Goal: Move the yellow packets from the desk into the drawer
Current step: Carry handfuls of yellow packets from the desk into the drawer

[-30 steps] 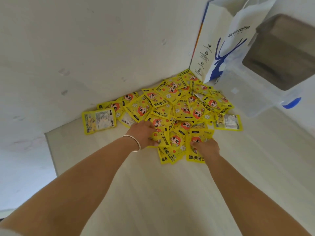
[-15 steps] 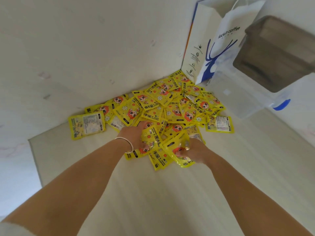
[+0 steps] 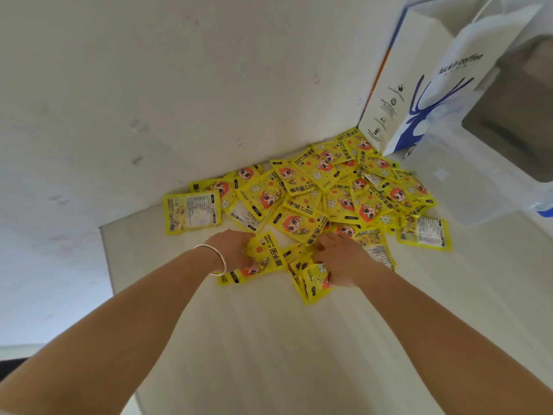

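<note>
the left hand [image 3: 232, 250] and right hand [image 3: 344, 260] are covering the packets [image 3: 314, 199] beneath them, so the fingertips are staying out of sight. the picture's edge is cutting off the paper bag [image 3: 419, 85] and the clear box [image 3: 466, 181]. the small print on the packets is blurring.
</note>
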